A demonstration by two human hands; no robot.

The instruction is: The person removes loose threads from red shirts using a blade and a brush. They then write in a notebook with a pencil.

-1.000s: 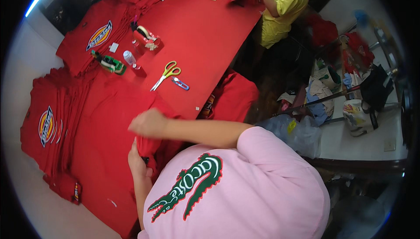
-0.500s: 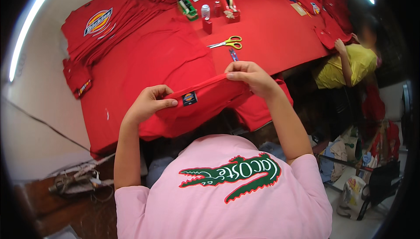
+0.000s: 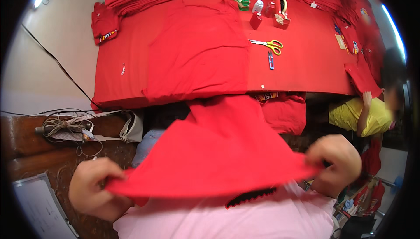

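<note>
Head view: as you look down, your hands stretch a red garment (image 3: pixel 218 160) flat against your chest, just below the tabletop (image 3: pixel 306 68) edge.
Left hand (image 3: pixel 94 188): pinched closed on the garment's left corner.
Right hand (image 3: pixel 337 164): gripping its right corner.
Tabletop: yellow-handled scissors (image 3: pixel 267 43) lie beyond, well apart from the garment.

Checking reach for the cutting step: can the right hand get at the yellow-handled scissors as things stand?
Probably not right away. The right hand grips a corner of the red garment, stretched with the left hand. The scissors lie uncovered on the red table, far beyond it.
</note>
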